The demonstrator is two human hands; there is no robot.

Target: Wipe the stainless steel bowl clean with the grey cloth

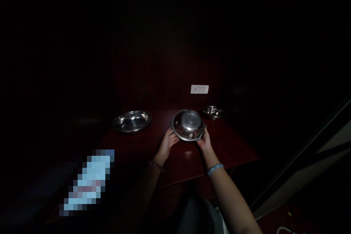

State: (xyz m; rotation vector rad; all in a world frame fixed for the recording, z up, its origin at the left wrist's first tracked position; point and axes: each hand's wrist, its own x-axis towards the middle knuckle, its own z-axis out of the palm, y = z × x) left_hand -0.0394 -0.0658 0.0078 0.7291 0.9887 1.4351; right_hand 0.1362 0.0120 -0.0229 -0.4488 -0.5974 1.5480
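Observation:
A shiny stainless steel bowl (188,125) is tilted so that its round base faces me, above the dark red table. My left hand (167,144) holds its rim at the lower left, with fingers reaching under the edge. On the right side of the rim, my right hand (204,140) grips the same bowl. A small dark edge shows beside the right fingers; I cannot tell what it is. Left of the held bowl lies a wide, shallow steel dish (132,121), open side up. A smaller steel bowl (213,112) rests behind and to the right, also open side up.
The dark red table (183,170) has its front edge near my lap. A white socket plate (199,89) is on the back panel. A bright blurred-out patch (89,182) is at the lower left. Surroundings are very dark; a pale cable (285,229) lies lower right.

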